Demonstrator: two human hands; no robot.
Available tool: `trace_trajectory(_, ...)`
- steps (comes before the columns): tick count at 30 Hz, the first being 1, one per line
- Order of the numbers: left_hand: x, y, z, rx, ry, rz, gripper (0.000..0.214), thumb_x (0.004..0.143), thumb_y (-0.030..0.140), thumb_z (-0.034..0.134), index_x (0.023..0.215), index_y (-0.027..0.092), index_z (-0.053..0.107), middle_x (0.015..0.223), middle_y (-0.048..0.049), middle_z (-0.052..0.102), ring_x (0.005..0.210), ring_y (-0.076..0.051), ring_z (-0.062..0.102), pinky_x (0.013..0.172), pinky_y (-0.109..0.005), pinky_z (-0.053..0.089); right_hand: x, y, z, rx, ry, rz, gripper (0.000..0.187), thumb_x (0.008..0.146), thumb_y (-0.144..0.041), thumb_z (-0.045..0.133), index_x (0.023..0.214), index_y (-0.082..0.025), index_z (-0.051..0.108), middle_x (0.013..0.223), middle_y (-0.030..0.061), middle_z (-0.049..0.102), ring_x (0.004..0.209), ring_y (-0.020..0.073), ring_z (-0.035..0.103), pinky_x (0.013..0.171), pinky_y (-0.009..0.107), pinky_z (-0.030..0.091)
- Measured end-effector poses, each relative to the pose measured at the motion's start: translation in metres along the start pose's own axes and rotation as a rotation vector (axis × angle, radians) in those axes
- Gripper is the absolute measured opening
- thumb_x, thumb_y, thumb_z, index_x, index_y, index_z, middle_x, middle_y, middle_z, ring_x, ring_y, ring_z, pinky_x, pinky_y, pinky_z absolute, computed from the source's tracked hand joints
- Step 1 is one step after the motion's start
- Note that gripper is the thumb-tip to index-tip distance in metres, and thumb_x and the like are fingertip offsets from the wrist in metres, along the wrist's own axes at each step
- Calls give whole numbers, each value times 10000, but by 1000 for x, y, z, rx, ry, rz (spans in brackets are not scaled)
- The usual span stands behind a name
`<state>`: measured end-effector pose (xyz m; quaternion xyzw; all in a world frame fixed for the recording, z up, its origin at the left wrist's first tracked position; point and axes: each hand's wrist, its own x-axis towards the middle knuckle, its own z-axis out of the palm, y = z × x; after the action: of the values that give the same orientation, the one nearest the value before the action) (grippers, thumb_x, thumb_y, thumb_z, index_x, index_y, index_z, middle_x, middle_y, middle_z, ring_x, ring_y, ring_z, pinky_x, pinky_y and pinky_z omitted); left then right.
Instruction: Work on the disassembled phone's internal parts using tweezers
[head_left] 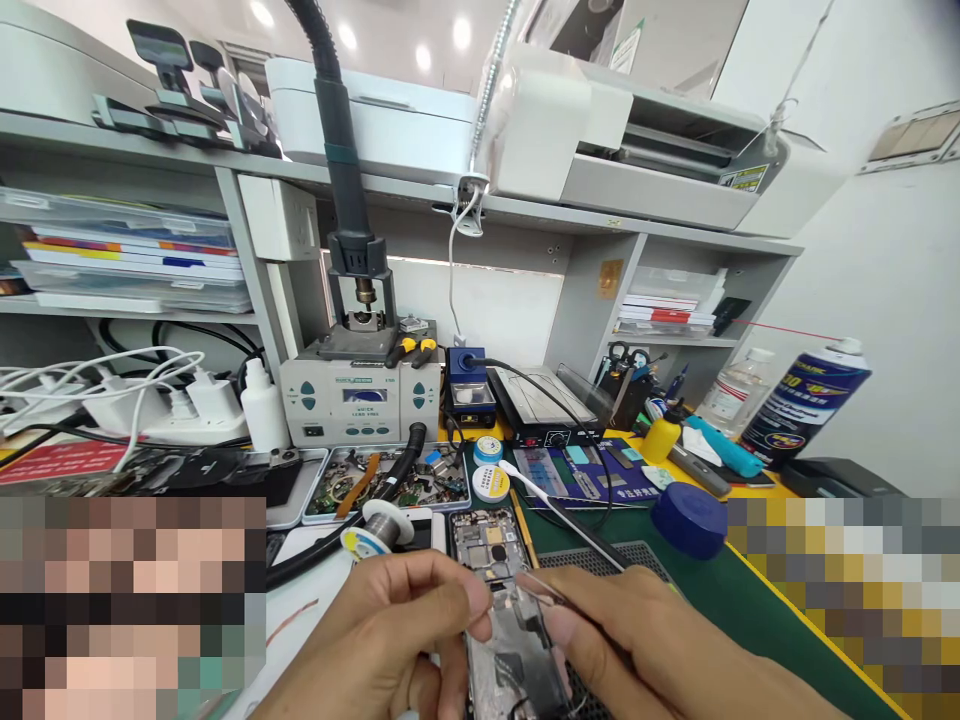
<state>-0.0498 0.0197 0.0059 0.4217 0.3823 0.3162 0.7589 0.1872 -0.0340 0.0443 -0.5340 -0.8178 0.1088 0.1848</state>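
Observation:
An opened smartphone [491,535] lies before me, its back off, with the circuit board bare at the far end and a grey metal plate nearer to me. My left hand [409,625] is over the phone's left side, thumb and finger pinched together; whatever they hold, if anything, is hidden. From the right, my right hand [622,635] grips slim metal tweezers [541,590], with their tips close to the phone's middle. Dark flex pieces and a thin wire show at the phone's near end, partly covered by the right hand.
A solder wire spool [382,530] stands left of the phone. Behind are a parts tray [427,480], a hot-air station [365,400], a soldering iron's cable and a heating plate [555,400]. A blue round container [688,520] sits right on the green mat [772,600].

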Motion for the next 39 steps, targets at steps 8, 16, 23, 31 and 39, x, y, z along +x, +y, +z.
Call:
trace_trajectory(8, -1, 6, 2, -73, -50, -19, 346, 799, 488, 844, 776, 169, 710, 512, -2, 579, 385, -77, 435, 328, -118, 345, 7, 15, -5, 854, -34, 161, 446, 1142, -421, 511, 1583, -379, 552, 1120, 68, 798, 497, 93, 728, 429, 166, 568)
trace_trajectory(16, -5, 16, 7, -59, -47, -30, 339, 815, 432, 866, 722, 166, 677, 476, -1, 583, 381, -84, 447, 331, -142, 445, 31, 31, -51, 1607, -215, 227, 535, 1065, -530, 503, 1172, -102, 806, 1138, 176, 869, 1016, 299, 860, 745, 353, 704)
trace_trajectory(23, -7, 20, 6, 39, -1, 26, 331, 806, 426, 878, 745, 167, 680, 522, 7, 598, 427, -97, 484, 362, -156, 473, 28, 42, -43, 1414, -246, 225, 418, 920, -546, 784, 1107, -173, 807, 1047, 139, 882, 889, 292, 870, 603, 314, 691)
trace_trajectory(31, 1, 18, 40, 152, -95, -55, 331, 850, 452, 797, 735, 167, 676, 486, -42, 638, 346, -98, 467, 314, -156, 433, 34, 54, -34, 1172, -52, 238, 323, 933, -421, 808, 875, -104, 815, 515, -87, 505, 367, 36, 418, 340, 117, 343)
trace_trajectory(39, 11, 5, 40, 149, -176, -66, 474, 893, 628, 786, 806, 193, 620, 488, -1, 636, 314, -63, 452, 315, -113, 398, 9, 47, -27, 999, -127, 194, 504, 1054, -525, 685, 733, -138, 725, 646, -2, 651, 537, 100, 612, 645, 255, 559)
